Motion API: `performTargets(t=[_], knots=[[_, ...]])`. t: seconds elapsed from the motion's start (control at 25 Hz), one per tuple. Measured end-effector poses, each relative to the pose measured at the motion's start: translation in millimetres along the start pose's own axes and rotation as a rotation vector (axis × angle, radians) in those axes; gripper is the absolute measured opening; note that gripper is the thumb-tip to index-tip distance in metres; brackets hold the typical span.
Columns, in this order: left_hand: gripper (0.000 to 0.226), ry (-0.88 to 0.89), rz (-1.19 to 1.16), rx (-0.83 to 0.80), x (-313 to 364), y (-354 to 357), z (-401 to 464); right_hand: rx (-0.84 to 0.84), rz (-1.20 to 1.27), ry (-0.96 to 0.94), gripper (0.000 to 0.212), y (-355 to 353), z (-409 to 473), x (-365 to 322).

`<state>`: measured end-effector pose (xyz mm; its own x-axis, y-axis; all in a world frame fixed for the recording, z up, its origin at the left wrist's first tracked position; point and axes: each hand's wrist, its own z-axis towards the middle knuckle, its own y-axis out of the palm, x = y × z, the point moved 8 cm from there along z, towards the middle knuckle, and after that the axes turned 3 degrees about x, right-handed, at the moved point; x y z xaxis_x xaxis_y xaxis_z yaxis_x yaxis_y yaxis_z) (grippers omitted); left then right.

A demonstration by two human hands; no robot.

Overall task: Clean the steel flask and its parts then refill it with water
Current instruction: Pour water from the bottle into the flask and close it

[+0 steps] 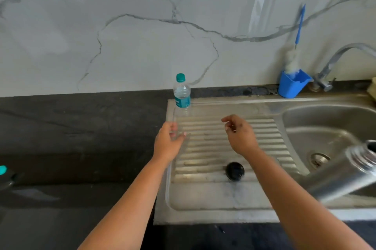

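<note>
A dark stone counter (71,131) runs under both forearms, and a steel sink unit (213,198) is set into it, its ribbed drainboard (205,148) lying directly beneath and between the hands. The basin (325,133) opens to the right of the right hand, with the tap (341,56) arching over its far edge.

The steel flask (343,176) lies tilted near the right forearm, on the sink's front edge, its open threaded mouth pointing up and right; neither hand touches it. Its black cap (234,170) sits on the drainboard between the two forearms, nearer than both hands.

A blue holder (291,86) with a bottle brush (293,60) stands against the wall, far beyond the right hand.

The clear plastic water bottle (181,99) stands upright with its teal cap on; the writing on its teal label is too blurred to read. The left hand (167,143) grasps its lower part, thumb and fingers curved round it.

The right hand (240,133) hovers above the ribs, fingers loosely bent and holding nothing, just beside the bottle.
</note>
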<state>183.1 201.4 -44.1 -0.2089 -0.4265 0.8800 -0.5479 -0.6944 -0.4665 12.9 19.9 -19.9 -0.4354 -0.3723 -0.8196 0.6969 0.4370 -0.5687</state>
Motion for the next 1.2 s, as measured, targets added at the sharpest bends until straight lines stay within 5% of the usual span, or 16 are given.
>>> performTargets(t=[0.16,0.36,0.56,0.92,1.2], knots=[[0.031,0.017,-0.075,-0.102,-1,45,-83,-0.054,-0.163,-0.012,0.025,-43,-52,40],[0.029,-0.019,-0.118,-0.038,-6,79,-128,-0.546,-0.45,-0.209,0.062,5,-88,57],[0.032,-0.076,-0.117,0.031,-4,76,-139,-0.704,-0.449,-0.333,0.046,27,-98,57],[0.03,-0.046,-0.109,0.019,13,86,-162,-0.529,-0.169,-0.191,0.052,-46,-119,56],[0.029,0.248,-0.008,-0.198,72,148,-188,-0.36,0.019,-0.112,0.047,-230,-168,10]])
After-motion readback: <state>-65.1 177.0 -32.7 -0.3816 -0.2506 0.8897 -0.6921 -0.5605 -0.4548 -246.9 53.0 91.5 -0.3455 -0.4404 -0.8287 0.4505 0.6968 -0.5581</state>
